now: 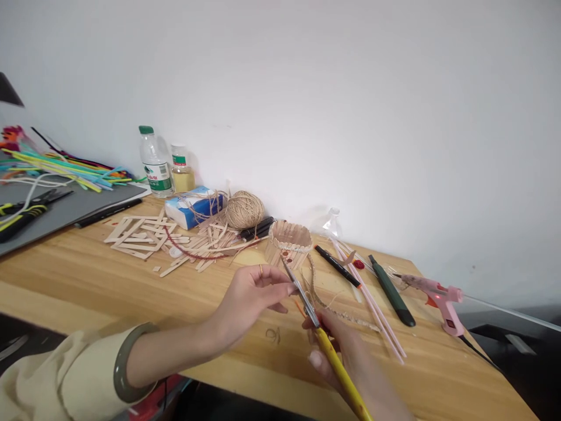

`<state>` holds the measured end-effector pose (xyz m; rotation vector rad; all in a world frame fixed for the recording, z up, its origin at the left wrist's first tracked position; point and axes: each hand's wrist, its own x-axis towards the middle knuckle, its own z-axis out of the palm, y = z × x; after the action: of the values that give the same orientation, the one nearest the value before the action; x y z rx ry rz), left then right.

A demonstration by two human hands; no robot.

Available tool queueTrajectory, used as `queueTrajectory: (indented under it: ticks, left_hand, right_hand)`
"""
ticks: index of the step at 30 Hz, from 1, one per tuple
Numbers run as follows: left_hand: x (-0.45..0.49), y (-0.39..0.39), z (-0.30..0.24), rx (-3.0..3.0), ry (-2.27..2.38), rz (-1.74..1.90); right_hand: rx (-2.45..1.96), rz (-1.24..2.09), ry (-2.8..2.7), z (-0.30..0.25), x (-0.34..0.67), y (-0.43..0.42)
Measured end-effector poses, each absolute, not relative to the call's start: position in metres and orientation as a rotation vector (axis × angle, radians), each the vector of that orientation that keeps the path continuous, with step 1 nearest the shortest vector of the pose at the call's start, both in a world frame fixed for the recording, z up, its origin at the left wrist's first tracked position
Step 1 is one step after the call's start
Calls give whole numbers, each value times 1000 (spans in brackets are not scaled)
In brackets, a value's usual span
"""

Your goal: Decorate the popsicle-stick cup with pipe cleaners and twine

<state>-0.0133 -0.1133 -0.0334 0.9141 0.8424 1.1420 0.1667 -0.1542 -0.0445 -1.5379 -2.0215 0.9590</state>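
Observation:
My right hand (339, 354) is wrapped round yellow-handled scissors (339, 368), their metal blades pointing up and away toward the basket. My left hand (258, 295) has thumb and fingers pinched together right beside the blades; whatever is between the fingertips is too small to make out. Just beyond the blade tips stands a small round basket (291, 257) of wooden sticks with a braided rim and small brown dots on its front. A braided twine cord (322, 301) curves from beside the basket, behind the blades, toward the right.
Left of the basket lie wooden craft sticks (140, 237), a twine ball (245, 209) and a blue-white packet (193, 207). Bottles (155, 166) stand behind. Rightward are an orange-tipped marker (337, 268), pink sticks (381, 318), a green pen-like tool (392, 292) and a pink glue gun (442, 298) near the edge.

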Motion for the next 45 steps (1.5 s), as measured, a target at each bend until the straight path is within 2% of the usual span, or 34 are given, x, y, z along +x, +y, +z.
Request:
queueTrajectory:
  ticks: [9,20,30,45]
  left_hand:
    - [-9,-114,-31,827,879,1154]
    - [-8,-117,-32,749,849,1185]
    - [-8,-115,-32,770,853,1206]
    - [-10,-115,-29,806,864,1158]
  right_hand:
    - [-1321,1208,-1937,-54,173,-152]
    - [-1285,1170,-1898,-71,173,-146]
    - [-1413,1075,-1976,-49,169,-153]
    - [-1399,1108,-1995,-49,169,-151]
